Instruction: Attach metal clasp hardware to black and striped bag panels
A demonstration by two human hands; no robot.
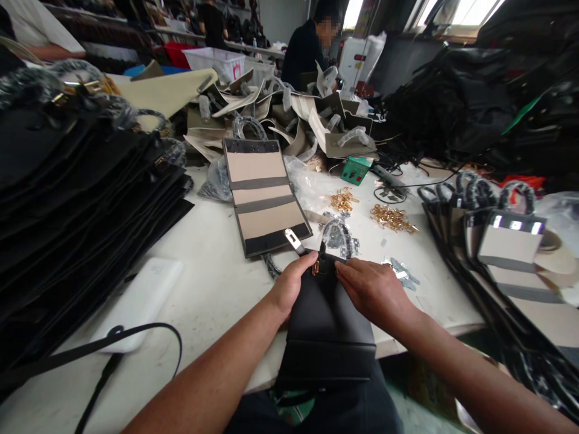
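open table (217,283) left of hands, black bag (325,325) overhangs near edge | left hand (289,286) pinches gold clasp (315,267) | right hand (373,290) flat, pressing bag top

Your 2 bare forearms converge from the lower corners. Your left hand (292,283) curls, thumb extended forward; your right hand (373,292) lies palm-down, fingers pointing toward the left.

A single camera worn on the person's head looks forward and steeply down over the worktop (212,283), close to both hands (294,286) at lower centre. Its wide lens bends the edges and reaches a seated person (307,51) far across the room.
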